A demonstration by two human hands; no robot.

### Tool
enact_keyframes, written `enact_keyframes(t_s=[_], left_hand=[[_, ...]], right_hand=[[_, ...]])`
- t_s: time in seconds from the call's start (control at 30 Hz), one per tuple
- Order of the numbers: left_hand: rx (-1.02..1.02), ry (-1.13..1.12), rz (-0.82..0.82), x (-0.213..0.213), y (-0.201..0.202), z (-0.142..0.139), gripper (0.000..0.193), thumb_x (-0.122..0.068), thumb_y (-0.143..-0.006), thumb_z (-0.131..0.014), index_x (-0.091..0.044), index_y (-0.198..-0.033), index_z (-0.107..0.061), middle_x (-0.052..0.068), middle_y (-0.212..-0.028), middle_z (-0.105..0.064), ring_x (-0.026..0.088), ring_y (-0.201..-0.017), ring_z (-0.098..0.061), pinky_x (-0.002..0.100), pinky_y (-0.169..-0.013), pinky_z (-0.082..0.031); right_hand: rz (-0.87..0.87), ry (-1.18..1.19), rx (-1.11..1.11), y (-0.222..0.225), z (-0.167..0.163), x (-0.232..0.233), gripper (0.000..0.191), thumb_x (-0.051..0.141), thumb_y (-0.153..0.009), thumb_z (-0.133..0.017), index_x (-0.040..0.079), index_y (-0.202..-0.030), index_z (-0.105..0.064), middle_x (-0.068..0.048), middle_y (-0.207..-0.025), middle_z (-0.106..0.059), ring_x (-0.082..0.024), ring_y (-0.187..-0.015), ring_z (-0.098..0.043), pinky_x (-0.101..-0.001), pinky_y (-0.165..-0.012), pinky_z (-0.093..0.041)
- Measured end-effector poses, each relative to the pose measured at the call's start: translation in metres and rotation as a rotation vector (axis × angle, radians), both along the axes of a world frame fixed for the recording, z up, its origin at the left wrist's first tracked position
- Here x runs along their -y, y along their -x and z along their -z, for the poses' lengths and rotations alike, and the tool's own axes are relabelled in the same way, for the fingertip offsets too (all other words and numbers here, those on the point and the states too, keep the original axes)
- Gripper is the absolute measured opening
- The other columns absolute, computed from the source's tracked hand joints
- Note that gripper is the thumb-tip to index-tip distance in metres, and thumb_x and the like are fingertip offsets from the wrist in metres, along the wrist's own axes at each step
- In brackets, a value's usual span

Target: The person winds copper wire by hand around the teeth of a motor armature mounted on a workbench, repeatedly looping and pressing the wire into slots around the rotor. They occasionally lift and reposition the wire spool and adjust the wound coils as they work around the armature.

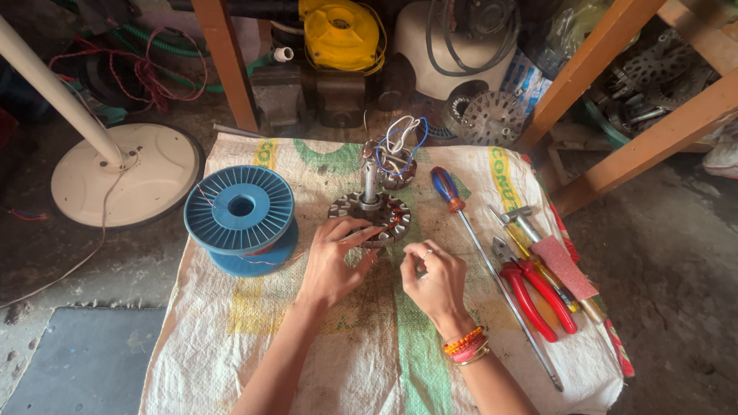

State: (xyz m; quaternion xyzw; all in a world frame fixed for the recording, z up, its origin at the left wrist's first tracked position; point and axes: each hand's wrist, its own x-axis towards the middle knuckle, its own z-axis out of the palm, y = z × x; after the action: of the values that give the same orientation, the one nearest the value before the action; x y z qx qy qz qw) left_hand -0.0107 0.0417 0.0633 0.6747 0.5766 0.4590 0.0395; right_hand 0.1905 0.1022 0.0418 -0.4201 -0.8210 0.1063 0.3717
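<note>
A: Stator (370, 214), round, with copper windings and a steel shaft standing upright, sits at centre frame on a woven sack (330, 361) spread on the floor.

B: Hands?

A: Left hand (332, 265) is just below it, fingers curled, fingertips (361, 233) touching the stator's lower edge. Looks like it pinches something thin there; too small to tell what.

B: Right?

A: Right hand (434, 280) is lower centre, just right of the left and apart from the stator. Thumb and forefinger pinched together. Cannot tell if anything is between them. Bangles (466, 346) on that wrist.

B: Around it?

A: Blue wire spool (240, 215) left of the stator, near the left hand, a thin strand trailing off it. Second motor part with blue and white wires (396, 154) just above the stator. Screwdriver (477, 246) with blue and red handle lies diagonally at right. Red-handled pliers (530, 292) beside it, with a piece of red sandpaper (563, 265) over nearby tools. White fan base (127, 173) at upper left, off the sack.
</note>
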Motion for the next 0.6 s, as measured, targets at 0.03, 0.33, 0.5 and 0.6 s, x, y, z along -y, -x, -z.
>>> enact_keyframes(t_s=[0.03, 0.33, 0.5, 0.6], left_hand=[[-0.007, 0.013, 0.000, 0.000, 0.000, 0.000, 0.048, -0.015, -0.074, -0.083, -0.017, -0.121, -0.075, 0.005, -0.123, -0.071, 0.027, -0.123, -0.060, 0.048, -0.110, -0.043], [0.003, 0.048, 0.024, 0.002, 0.004, -0.002, 0.061, -0.005, -0.069, -0.072, -0.008, -0.129, -0.070, 0.010, -0.124, -0.071, 0.029, -0.127, -0.058, 0.048, -0.115, -0.041], [0.013, -0.021, 0.029, 0.000, 0.002, -0.003, 0.051, -0.022, -0.075, -0.085, -0.008, -0.122, -0.071, 0.011, -0.123, -0.071, 0.031, -0.123, -0.059, 0.048, -0.109, -0.041], [-0.023, -0.020, 0.019, 0.000, 0.002, -0.003, 0.049, -0.024, -0.078, -0.082, -0.008, -0.123, -0.072, 0.010, -0.125, -0.072, 0.030, -0.125, -0.059, 0.047, -0.109, -0.042]], right_hand=[[-0.004, 0.106, 0.069, 0.001, 0.001, -0.001, 0.011, 0.006, -0.086, -0.068, 0.009, -0.089, -0.078, -0.003, -0.081, -0.077, -0.016, -0.056, -0.068, -0.0295, -0.049, -0.051], [-0.477, 0.054, -0.067, 0.006, -0.003, 0.012, 0.009, 0.006, -0.095, -0.062, 0.005, -0.096, -0.071, -0.004, -0.086, -0.072, -0.009, -0.065, -0.066, -0.0224, -0.054, -0.053], [-0.390, -0.035, -0.202, 0.005, -0.013, 0.016, 0.006, 0.005, -0.097, -0.065, 0.003, -0.101, -0.068, -0.004, -0.084, -0.067, -0.012, -0.061, -0.060, -0.0263, -0.054, -0.048], [-0.393, -0.113, -0.245, 0.002, -0.020, 0.020, 0.005, 0.004, -0.100, -0.062, 0.002, -0.104, -0.063, -0.006, -0.094, -0.066, -0.011, -0.070, -0.064, -0.0249, -0.060, -0.051]])
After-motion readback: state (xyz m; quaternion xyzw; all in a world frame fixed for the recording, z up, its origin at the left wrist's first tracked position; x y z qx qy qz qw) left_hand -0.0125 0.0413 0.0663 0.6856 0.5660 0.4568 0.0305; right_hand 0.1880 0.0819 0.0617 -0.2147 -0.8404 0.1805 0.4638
